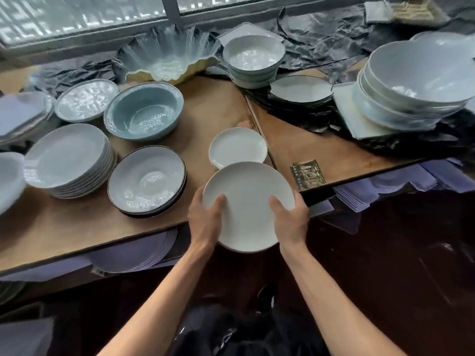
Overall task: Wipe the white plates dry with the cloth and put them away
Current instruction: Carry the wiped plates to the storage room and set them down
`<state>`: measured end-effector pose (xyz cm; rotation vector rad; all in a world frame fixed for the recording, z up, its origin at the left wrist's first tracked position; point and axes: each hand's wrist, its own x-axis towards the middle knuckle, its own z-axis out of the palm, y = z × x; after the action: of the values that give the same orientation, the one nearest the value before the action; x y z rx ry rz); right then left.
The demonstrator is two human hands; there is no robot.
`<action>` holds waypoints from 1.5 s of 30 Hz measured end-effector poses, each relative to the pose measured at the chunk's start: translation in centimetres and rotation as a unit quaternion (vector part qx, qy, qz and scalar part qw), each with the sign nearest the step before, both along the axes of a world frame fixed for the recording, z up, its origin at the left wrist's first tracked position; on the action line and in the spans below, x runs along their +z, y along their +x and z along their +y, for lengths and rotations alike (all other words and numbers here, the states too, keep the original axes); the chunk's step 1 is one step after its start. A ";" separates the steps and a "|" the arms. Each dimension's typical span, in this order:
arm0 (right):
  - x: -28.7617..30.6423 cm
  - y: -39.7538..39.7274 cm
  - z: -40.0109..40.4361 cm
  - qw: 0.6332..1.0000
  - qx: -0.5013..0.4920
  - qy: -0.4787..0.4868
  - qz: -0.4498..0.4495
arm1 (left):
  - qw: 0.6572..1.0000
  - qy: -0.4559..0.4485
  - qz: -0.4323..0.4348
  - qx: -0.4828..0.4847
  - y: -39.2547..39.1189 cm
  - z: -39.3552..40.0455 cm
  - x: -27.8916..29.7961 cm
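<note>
Both hands on one white plate [248, 204], thumbs curled over the near part of its face, other fingers hidden below the rim and surely supporting it from under. Left hand [204, 222] on the left edge, right hand [290, 219] on the right edge, about level with each other, so neither nearer to the goal than the other. Plate round, so no long axis to speak of; face up and tipped a little toward the person, held above the near edge of the wooden table [77, 227].

Directly beyond the grip, just past the far rim of the held plate, a small stack of white plates [237, 147] on the table, smaller in width than the held one. Far rim of the held plate overlapping the stack's near edge in this view; touching or only above it, cannot tell. Probably the place for putting away, reached by pushing straight forward and lowering, no turn needed.

Both forearms stretched forward from below, nearly parallel, wrists straight.

No cloth visible in either hand. Further left of the grip, a dark-rimmed dish stack [147, 181].
</note>
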<state>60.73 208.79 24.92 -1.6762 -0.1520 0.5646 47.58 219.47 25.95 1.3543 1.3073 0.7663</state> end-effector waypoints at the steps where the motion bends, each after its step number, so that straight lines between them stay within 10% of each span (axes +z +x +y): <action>1: -0.1 0.7 0.6 1.000 0.007 0.001 0.004 | 1.000 -0.003 0.001 0.005 0.6 0.5 -0.1; 45: -6.6 17.5 22.5 0.964 0.210 -0.158 -0.035 | 0.972 -0.115 0.041 0.201 14.8 16.1 -8.3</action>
<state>78.26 231.30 18.29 -1.9887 -0.4995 0.8826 62.36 235.56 17.65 0.9562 1.7090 0.8048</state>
